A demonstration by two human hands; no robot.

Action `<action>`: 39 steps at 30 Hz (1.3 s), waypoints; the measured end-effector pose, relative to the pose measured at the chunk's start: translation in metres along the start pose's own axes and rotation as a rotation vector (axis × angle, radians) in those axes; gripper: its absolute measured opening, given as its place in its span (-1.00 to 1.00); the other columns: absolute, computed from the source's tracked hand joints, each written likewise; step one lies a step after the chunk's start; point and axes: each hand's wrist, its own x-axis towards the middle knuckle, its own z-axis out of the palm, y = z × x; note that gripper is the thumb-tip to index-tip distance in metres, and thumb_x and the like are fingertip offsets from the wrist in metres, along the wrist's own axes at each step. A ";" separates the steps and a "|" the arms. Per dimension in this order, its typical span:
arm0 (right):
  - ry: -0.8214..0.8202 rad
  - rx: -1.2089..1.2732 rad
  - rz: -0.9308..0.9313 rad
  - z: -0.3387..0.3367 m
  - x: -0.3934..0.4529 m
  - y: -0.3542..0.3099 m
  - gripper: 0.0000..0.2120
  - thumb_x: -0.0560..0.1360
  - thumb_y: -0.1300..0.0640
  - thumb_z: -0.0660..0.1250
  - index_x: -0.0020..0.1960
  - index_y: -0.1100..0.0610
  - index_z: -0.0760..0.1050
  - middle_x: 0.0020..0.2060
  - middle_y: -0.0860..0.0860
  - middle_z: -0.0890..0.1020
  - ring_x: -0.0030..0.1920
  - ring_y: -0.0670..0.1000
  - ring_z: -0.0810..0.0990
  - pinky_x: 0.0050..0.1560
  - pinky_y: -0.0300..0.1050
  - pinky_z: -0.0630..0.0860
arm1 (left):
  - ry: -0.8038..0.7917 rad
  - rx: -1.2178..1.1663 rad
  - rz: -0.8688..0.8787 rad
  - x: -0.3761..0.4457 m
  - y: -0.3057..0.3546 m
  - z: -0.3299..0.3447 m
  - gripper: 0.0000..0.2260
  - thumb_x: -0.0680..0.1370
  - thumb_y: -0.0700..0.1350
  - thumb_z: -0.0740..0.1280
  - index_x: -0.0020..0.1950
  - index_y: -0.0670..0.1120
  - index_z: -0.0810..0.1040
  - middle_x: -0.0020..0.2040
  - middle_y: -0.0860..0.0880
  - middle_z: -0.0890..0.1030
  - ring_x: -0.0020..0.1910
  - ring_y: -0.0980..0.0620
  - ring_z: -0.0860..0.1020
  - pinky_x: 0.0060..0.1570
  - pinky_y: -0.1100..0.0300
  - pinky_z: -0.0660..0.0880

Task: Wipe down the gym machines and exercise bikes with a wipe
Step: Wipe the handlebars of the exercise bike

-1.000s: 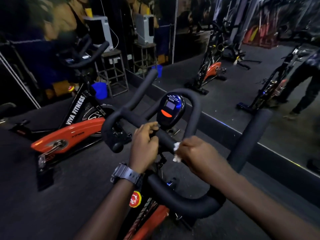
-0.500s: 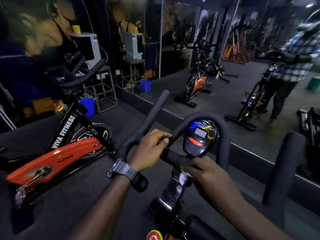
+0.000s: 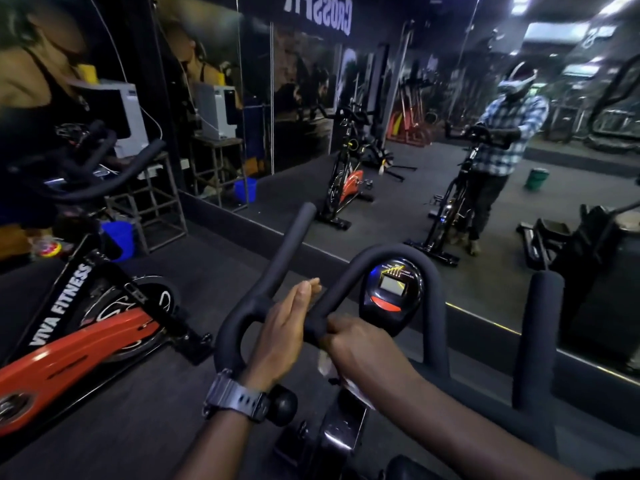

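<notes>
I am wiping the bike's handlebar (image 3: pixel 346 292) beside the console (image 3: pixel 393 294). My right hand (image 3: pixel 363 344) curls round the bar, seemingly pressing the wipe (image 3: pixel 325 362) underneath; my left hand (image 3: pixel 282 332) rests flat, fingers straight. Next I should slide along the loop.

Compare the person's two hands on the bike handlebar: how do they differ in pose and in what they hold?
The left hand lies with fingers straight against the handlebar; the right hand is curled round the bar. The right hand holds a white wipe; the left holds nothing. The left wrist wears a watch; the right wrist is bare. Both touch the same handlebar.
</notes>
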 end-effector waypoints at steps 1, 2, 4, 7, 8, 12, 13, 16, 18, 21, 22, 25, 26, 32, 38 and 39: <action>0.039 -0.005 0.012 -0.002 0.012 -0.002 -0.78 0.50 0.18 0.29 0.13 0.16 0.53 0.10 0.09 0.48 0.10 0.16 0.49 -0.16 0.06 0.53 | -0.007 0.006 0.005 -0.001 0.002 0.000 -0.32 0.51 0.43 -0.01 0.38 0.03 0.50 0.26 0.11 0.60 0.26 0.21 0.53 0.34 0.22 0.40; 0.064 0.005 0.018 -0.004 0.025 -0.004 -0.76 0.52 0.19 0.29 0.17 0.19 0.52 0.15 0.12 0.46 0.13 0.18 0.49 -0.14 0.07 0.53 | -0.010 0.016 0.011 -0.002 0.003 -0.001 -0.35 0.56 0.41 -0.03 0.38 0.03 0.50 0.26 0.11 0.59 0.22 0.24 0.54 0.24 0.36 0.41; 0.104 0.014 0.029 -0.008 0.046 -0.006 -0.75 0.52 0.13 0.34 0.18 0.18 0.54 0.18 0.13 0.48 0.14 0.19 0.50 -0.17 0.05 0.54 | -0.010 0.027 0.023 -0.006 0.009 -0.003 -0.45 0.58 0.27 -0.04 0.36 0.03 0.51 0.20 0.15 0.59 0.10 0.43 0.52 0.02 0.57 0.37; 0.090 -0.122 0.071 -0.025 0.058 0.008 -0.74 0.55 0.04 0.31 0.15 0.17 0.54 0.10 0.11 0.51 0.11 0.16 0.52 -0.23 -0.01 0.45 | -0.006 0.052 0.034 -0.008 0.011 -0.004 -0.55 0.60 0.22 -0.03 0.31 0.12 0.50 0.13 0.28 0.57 0.11 0.53 0.48 0.11 0.55 0.36; 0.083 -0.185 0.114 -0.035 0.061 0.016 -0.77 0.56 0.07 0.29 0.13 0.18 0.54 0.08 0.11 0.53 0.10 0.17 0.53 -0.21 -0.01 0.46 | -0.010 0.053 0.028 -0.007 0.008 -0.004 -0.55 0.60 0.31 -0.01 0.30 0.17 0.51 0.19 0.25 0.58 0.21 0.44 0.48 0.26 0.42 0.37; 0.157 -0.334 0.320 -0.065 0.079 0.041 -0.82 0.58 0.16 0.29 0.13 0.20 0.56 0.05 0.13 0.61 0.08 0.20 0.61 -0.11 -0.02 0.53 | -0.046 0.059 -0.030 -0.004 0.004 -0.002 -0.31 0.48 0.51 -0.04 0.43 0.17 0.42 0.40 0.16 0.48 0.40 0.21 0.40 0.47 0.12 0.28; 0.130 -0.324 0.297 -0.066 0.079 0.034 -0.82 0.59 0.17 0.27 0.13 0.20 0.55 0.05 0.14 0.62 0.08 0.20 0.62 -0.11 -0.02 0.53 | -0.044 0.063 -0.042 -0.002 0.008 -0.002 -0.32 0.50 0.47 -0.05 0.45 0.13 0.41 0.41 0.17 0.46 0.40 0.23 0.40 0.47 0.16 0.26; -0.042 -0.216 0.069 -0.051 0.065 -0.006 -0.77 0.62 0.19 0.18 0.21 0.23 0.49 0.11 0.16 0.60 0.12 0.21 0.60 -0.06 0.01 0.52 | -0.034 0.001 -0.062 0.008 0.022 0.002 -0.49 0.46 0.45 -0.02 0.21 0.26 0.49 0.27 0.24 0.49 0.23 0.41 0.43 0.30 0.40 0.29; -0.088 -0.215 0.082 -0.054 0.063 0.000 -0.74 0.59 0.13 0.25 0.23 0.23 0.47 0.12 0.17 0.57 0.14 0.21 0.60 -0.03 0.03 0.53 | 0.004 -0.065 -0.093 0.018 0.027 0.006 -0.43 0.37 0.58 0.02 0.06 0.24 0.54 0.15 0.18 0.58 0.16 0.28 0.53 0.31 0.22 0.40; -0.027 -0.294 0.316 -0.085 0.079 0.056 -0.66 0.51 0.08 0.39 0.22 0.19 0.50 0.10 0.18 0.57 0.14 0.25 0.60 0.02 0.08 0.56 | -0.010 -0.139 -0.152 0.028 0.026 0.018 -0.11 0.15 0.71 0.04 0.23 0.17 0.51 0.21 0.07 0.61 0.23 0.11 0.55 0.42 -0.03 0.35; 0.004 -0.263 0.382 -0.093 0.083 0.069 -0.67 0.49 0.11 0.40 0.22 0.19 0.52 0.10 0.20 0.58 0.14 0.27 0.60 0.03 0.08 0.56 | -0.017 -0.154 -0.160 0.029 0.029 0.023 0.00 0.11 0.72 0.02 0.34 0.15 0.47 0.24 0.06 0.60 0.27 0.11 0.53 0.45 -0.03 0.31; 0.050 -0.242 0.323 -0.084 0.088 0.053 -0.74 0.55 0.23 0.27 0.23 0.23 0.52 0.11 0.21 0.59 0.14 0.27 0.61 0.04 0.08 0.56 | -0.025 -0.262 -0.196 0.035 0.039 0.033 0.01 0.19 0.69 0.01 0.35 0.05 0.52 0.20 0.02 0.66 0.25 0.07 0.57 0.43 -0.04 0.35; 0.028 -0.240 0.249 -0.075 0.087 0.041 -0.74 0.57 0.22 0.25 0.23 0.24 0.50 0.12 0.21 0.59 0.15 0.26 0.61 0.05 0.08 0.56 | -0.034 -0.310 -0.196 0.035 0.043 0.035 -0.07 0.25 0.64 0.00 0.27 0.00 0.58 0.15 -0.02 0.68 0.21 0.04 0.60 0.40 -0.05 0.40; 0.049 -0.223 0.350 -0.096 0.097 0.109 -0.73 0.49 0.25 0.29 0.17 0.15 0.59 0.07 0.17 0.64 0.09 0.21 0.64 0.08 0.08 0.60 | -0.022 -0.343 -0.268 0.047 0.046 0.035 -0.14 0.41 0.50 -0.11 0.46 -0.06 0.33 0.25 -0.09 0.55 0.22 0.02 0.50 0.26 0.14 0.36; -0.034 -0.140 0.244 -0.080 0.096 0.088 -0.73 0.44 0.17 0.39 0.14 0.13 0.60 0.04 0.17 0.64 0.05 0.21 0.63 -0.01 -0.02 0.58 | -0.053 -0.347 -0.215 0.058 0.055 0.046 -0.15 0.49 0.49 -0.13 0.34 -0.15 0.47 0.14 -0.06 0.64 0.10 0.07 0.60 0.10 0.21 0.48; -0.005 -0.138 0.296 -0.092 0.091 0.104 -0.76 0.44 0.18 0.39 0.10 0.11 0.62 0.01 0.15 0.66 0.02 0.18 0.65 -0.04 -0.06 0.57 | -0.049 -0.356 -0.223 0.060 0.055 0.046 -0.21 0.50 0.47 -0.13 0.35 -0.11 0.42 0.17 -0.07 0.61 0.10 0.10 0.58 0.05 0.26 0.46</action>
